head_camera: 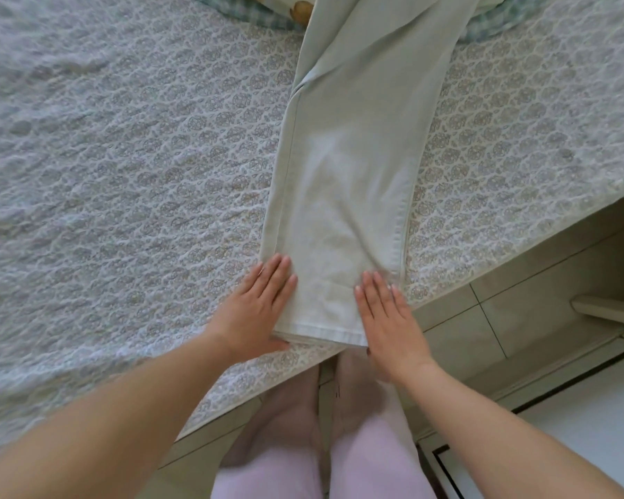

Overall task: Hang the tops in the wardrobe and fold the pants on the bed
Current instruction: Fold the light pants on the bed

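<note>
The left fingers (280,273) lie straight and close together, pressed flat on the near left corner of the pants (346,174). The right fingers (375,293) lie equally straight on the near right corner. Neither set curls round or pinches the cloth. The left hand (256,307) rests half on the pants' left edge and half on the cover beside it, its thumb under the hem line. The right hand (389,318) lies over the hem's right end, its heel past the hem.

The pants are pale green and stretch lengthwise away from the person on the bed (123,174), hem nearest and the wider upper part running out of the top of the view. At the hem two layers show, so the legs appear to be laid one on the other. That suggests the lengthwise fold is made and the hands are smoothing or squaring the hem. No crosswise fold shows yet, so bringing the hem up toward the waist is probably what remains for this pair.

At the far end of the pants, partly beneath them, lies a checked garment (231,10). It looks like a top, and if so it has not been hung. The wardrobe is out of view, and whether other clothes wait cannot be told. To the right of the pants the bed ends and a tiled floor (519,300) begins. Below the hem the person's own pink trousers (296,462) show.
</note>
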Demonstrator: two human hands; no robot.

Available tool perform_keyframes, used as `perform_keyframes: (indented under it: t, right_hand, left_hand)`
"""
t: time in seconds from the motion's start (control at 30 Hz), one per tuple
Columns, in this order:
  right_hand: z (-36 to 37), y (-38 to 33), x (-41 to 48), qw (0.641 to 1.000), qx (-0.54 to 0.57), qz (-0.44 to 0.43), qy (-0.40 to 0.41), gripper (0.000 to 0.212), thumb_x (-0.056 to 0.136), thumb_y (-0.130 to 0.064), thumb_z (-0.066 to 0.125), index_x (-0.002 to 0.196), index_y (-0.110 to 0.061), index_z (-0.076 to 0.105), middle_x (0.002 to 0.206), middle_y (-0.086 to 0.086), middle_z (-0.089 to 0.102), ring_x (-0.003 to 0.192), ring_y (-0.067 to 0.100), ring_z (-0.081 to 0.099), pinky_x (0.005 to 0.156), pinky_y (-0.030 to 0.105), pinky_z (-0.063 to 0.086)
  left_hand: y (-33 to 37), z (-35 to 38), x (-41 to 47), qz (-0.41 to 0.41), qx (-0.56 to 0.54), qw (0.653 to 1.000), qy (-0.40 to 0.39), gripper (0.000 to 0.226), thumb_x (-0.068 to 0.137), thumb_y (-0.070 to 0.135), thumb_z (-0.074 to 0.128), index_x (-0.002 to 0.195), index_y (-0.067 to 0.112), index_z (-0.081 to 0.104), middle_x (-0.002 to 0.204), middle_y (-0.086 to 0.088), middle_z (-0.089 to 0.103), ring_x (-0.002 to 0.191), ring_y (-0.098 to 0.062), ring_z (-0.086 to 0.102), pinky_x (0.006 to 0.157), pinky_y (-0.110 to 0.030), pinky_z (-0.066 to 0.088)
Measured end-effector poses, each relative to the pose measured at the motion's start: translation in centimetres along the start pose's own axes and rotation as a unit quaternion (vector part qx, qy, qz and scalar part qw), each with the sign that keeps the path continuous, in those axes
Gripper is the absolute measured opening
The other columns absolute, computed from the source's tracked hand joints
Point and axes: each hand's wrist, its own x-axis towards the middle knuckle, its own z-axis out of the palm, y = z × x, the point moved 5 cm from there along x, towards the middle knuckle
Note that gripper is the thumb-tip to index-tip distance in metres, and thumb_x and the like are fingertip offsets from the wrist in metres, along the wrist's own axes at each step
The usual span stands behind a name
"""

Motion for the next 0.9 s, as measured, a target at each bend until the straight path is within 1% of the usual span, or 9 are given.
perform_keyframes:
  t: [0.07,0.13,0.2,0.3,0.47,0.53,0.67,0.77,0.9]
  right_hand:
    - [-0.4,0.2,0.2,0.999,0.024,-0.007,0.029,0.093,0.051,-0.012,0.077,0.133,0.004,0.035,0.14,0.028,0.041,0.135,0.039,0.031,0.114,0.045,0.012]
    - [-1.0,0.7,0.2,0.997,0.06,-0.02,0.05,0.085,0.041,-0.012,0.082,0.121,0.002,0.057,0.129,0.025,0.055,0.121,0.039,0.052,0.107,0.047,0.036]
    - [-1.6,1.3,0.1,0.993,0.103,-0.021,0.056,0.072,0.037,-0.009,0.082,0.107,-0.001,0.067,0.121,0.022,0.062,0.113,0.037,0.059,0.092,0.049,0.05]
    - [-1.5,1.1,-0.4,0.996,0.088,-0.028,0.022,0.07,0.037,-0.019,0.084,0.103,-0.005,0.067,0.122,0.022,0.061,0.114,0.039,0.058,0.089,0.049,0.051]
    - [-2.8,-0.7,-0.1,0.997,0.076,0.007,-0.016,0.078,0.047,-0.053,0.081,0.109,-0.009,0.066,0.116,0.017,0.065,0.106,0.039,0.062,0.086,0.052,0.052]
    - [-3.9,-1.0,0.4,0.998,0.061,0.026,-0.012,0.073,0.04,-0.035,0.088,0.105,-0.008,0.069,0.108,0.014,0.069,0.096,0.036,0.067,0.079,0.051,0.054]
    - [-5.9,-0.1,0.1,0.994,0.099,0.039,0.032,0.059,0.038,0.0,0.086,0.095,-0.012,0.072,0.086,0.003,0.073,0.076,0.023,0.072,0.057,0.028,0.055]
    - [-5.6,0.2,-1.2,0.989,0.107,0.032,-0.095,0.038,0.084,-0.002,0.052,0.118,-0.019,0.057,0.109,0.001,0.066,0.096,0.023,0.064,0.073,0.03,0.049]
    - [-5.1,0.5,-3.3,0.971,0.102,0.016,-0.217,0.031,0.085,-0.004,0.043,0.109,-0.018,0.057,0.107,0.009,0.064,0.098,0.03,0.059,0.065,0.028,0.032]
  left_hand:
    - [0.2,-0.2,0.0,-0.007,0.004,1.0,-0.006,0.1,0.088,0.071,0.019,0.134,0.0,-0.034,0.137,-0.023,-0.043,0.13,-0.036,-0.038,0.104,-0.045,-0.029]
    - [0.1,-0.4,-0.4,-0.005,-0.019,1.0,0.017,0.09,0.088,0.062,0.022,0.147,-0.003,0.002,0.149,-0.028,-0.013,0.14,-0.041,-0.01,0.114,-0.048,-0.011]
    - [0.2,-0.3,-0.6,0.026,-0.048,0.997,0.056,0.076,0.081,0.048,0.041,0.138,-0.002,0.043,0.147,-0.025,0.029,0.137,-0.039,0.028,0.119,-0.049,0.007]
    - [-0.3,-1.0,-1.2,0.048,-0.126,0.984,0.116,0.054,0.08,0.034,0.042,0.122,0.006,0.062,0.132,-0.015,0.057,0.126,-0.032,0.05,0.116,-0.044,0.015]
    - [-1.2,-3.4,-1.2,-0.078,-0.32,0.937,0.117,0.029,0.096,0.024,0.05,0.123,0.021,0.059,0.134,0.002,0.056,0.129,-0.024,0.046,0.105,-0.033,0.036]
    - [-1.9,-4.8,-1.0,-0.106,-0.323,0.935,0.103,0.022,0.099,0.026,0.045,0.117,0.023,0.056,0.117,0.004,0.064,0.115,-0.023,0.052,0.084,-0.033,0.043]
    - [-2.0,-6.4,-0.8,-0.061,-0.23,0.971,0.013,0.024,0.1,0.02,0.043,0.122,0.023,0.052,0.104,0.004,0.065,0.089,-0.016,0.06,0.077,-0.028,0.051]
    - [-0.2,-7.0,-1.8,-0.012,-0.159,0.985,-0.059,0.03,0.096,0.005,0.044,0.121,0.019,0.053,0.099,0.002,0.064,0.082,-0.016,0.062,0.073,-0.026,0.055]
    - [3.1,-8.1,-3.2,0.064,-0.099,0.98,-0.161,0.034,0.093,-0.005,0.038,0.119,0.012,0.052,0.105,-0.01,0.062,0.093,-0.029,0.063,0.061,-0.031,0.044]
